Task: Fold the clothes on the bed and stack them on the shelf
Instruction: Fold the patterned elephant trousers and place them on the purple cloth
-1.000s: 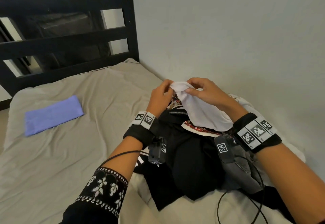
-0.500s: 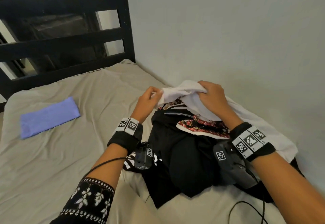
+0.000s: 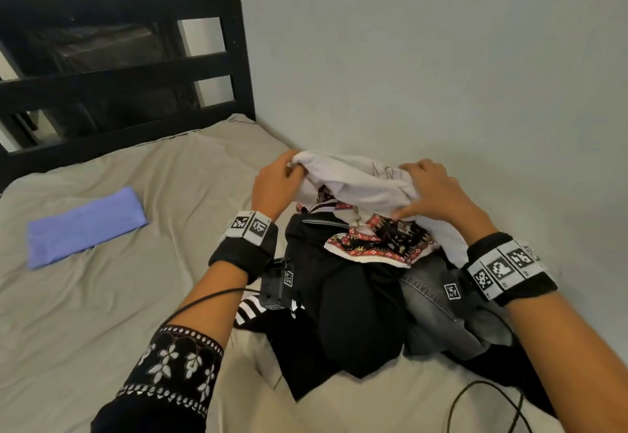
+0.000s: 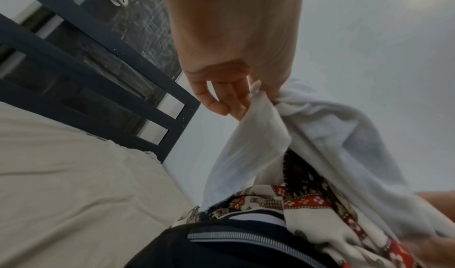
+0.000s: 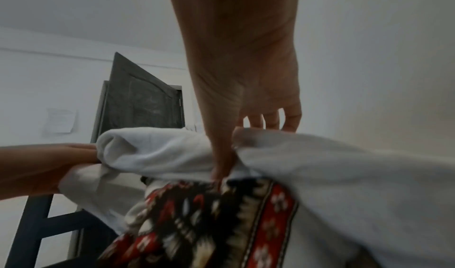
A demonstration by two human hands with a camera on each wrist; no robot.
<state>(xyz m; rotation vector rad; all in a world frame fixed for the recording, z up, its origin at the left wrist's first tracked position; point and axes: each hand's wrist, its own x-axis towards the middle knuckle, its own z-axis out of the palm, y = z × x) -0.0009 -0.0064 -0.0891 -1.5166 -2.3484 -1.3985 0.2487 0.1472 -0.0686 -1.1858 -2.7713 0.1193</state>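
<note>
A white garment (image 3: 356,181) (image 4: 307,145) (image 5: 320,171) is bunched on top of a pile of clothes by the wall. My left hand (image 3: 275,184) (image 4: 236,95) pinches its left end. At its right part my right hand (image 3: 428,194) (image 5: 236,136) grips a fold between thumb and fingers. Under it lie a red, black and white patterned cloth (image 3: 377,242) (image 5: 197,223), black garments (image 3: 339,300) and a grey denim piece (image 3: 431,300).
A folded lilac cloth (image 3: 85,225) lies on the beige bed sheet (image 3: 102,313) at the left. The black headboard (image 3: 129,69) stands at the far end and the wall runs along the right. A black cable (image 3: 475,398) trails near my right arm.
My hands have moved apart along the white garment, spreading it sideways over the pile. The left hand still holds its end; the right hand has shifted right and lower.
</note>
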